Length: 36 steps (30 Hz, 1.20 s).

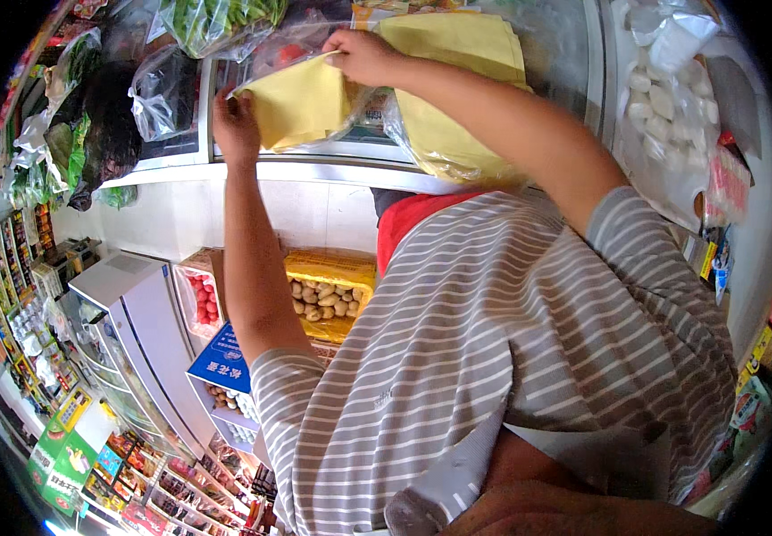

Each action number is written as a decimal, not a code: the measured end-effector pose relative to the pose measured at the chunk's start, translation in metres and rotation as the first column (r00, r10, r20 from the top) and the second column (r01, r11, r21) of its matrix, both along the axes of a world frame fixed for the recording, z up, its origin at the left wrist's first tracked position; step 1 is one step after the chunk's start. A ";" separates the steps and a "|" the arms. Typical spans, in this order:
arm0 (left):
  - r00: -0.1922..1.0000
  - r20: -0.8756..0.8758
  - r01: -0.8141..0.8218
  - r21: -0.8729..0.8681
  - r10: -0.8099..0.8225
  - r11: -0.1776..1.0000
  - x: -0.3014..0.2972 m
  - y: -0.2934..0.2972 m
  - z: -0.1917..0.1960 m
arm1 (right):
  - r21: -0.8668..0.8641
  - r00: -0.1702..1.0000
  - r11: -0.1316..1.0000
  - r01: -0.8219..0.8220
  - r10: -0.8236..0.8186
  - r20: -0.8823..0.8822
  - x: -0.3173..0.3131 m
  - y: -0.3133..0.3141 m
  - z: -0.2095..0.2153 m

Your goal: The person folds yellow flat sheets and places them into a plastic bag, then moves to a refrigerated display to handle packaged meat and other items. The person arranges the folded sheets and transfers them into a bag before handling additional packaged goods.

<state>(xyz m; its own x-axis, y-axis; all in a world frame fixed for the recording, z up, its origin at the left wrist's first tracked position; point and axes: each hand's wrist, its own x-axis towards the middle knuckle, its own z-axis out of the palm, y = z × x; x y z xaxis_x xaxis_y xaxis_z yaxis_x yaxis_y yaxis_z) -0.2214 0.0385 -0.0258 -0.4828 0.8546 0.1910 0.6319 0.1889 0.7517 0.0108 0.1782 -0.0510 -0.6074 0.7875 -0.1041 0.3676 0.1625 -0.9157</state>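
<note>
My left hand [238, 128] pinches the left edge of a thin, flexible yellow sheet [301, 103], perhaps several layers thick. The opposite upper corner of that sheet is gripped between the fingers of my right hand [363, 57]. It is held over a glass-topped counter, on top of clear plastic. Beside it, partly under my right forearm, lies a larger stack of similar yellow sheets [457, 112] in a clear plastic bag [453, 163]. A small red thing [291, 54] shows through plastic just beyond the sheet.
Bagged green vegetables [221, 22] and a dark plastic bag [164, 94] sit left along the counter [328, 170]. Bagged white pieces [663, 112] lie at right. Below stand a yellow-lined box of potatoes [325, 299], a blue carton [222, 359] and a white freezer cabinet [149, 330].
</note>
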 end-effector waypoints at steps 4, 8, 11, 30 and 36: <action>0.915 -0.356 -0.192 0.024 0.188 0.981 -0.030 -0.012 -0.031 | 0.110 0.977 0.980 0.168 -0.151 -0.149 0.005 -0.010 -0.036; 0.962 -0.036 0.271 -0.001 -0.271 0.962 0.113 -0.024 -0.024 | 0.239 0.975 0.967 -0.092 0.040 0.217 0.174 -0.036 0.017; 0.743 0.014 0.667 -0.095 -0.669 0.738 0.211 -0.026 -0.046 | 0.236 0.783 0.898 -0.372 0.167 0.599 0.273 -0.071 -0.004; 0.726 0.209 0.662 -0.470 -0.655 0.584 0.224 -0.017 -0.058 | 0.407 0.850 0.896 -0.176 -0.070 0.522 0.293 -0.080 0.005; 0.758 0.016 0.652 0.006 -0.652 0.758 0.222 -0.011 0.057 | 0.465 0.960 0.884 -0.054 -0.082 0.267 0.288 -0.079 0.100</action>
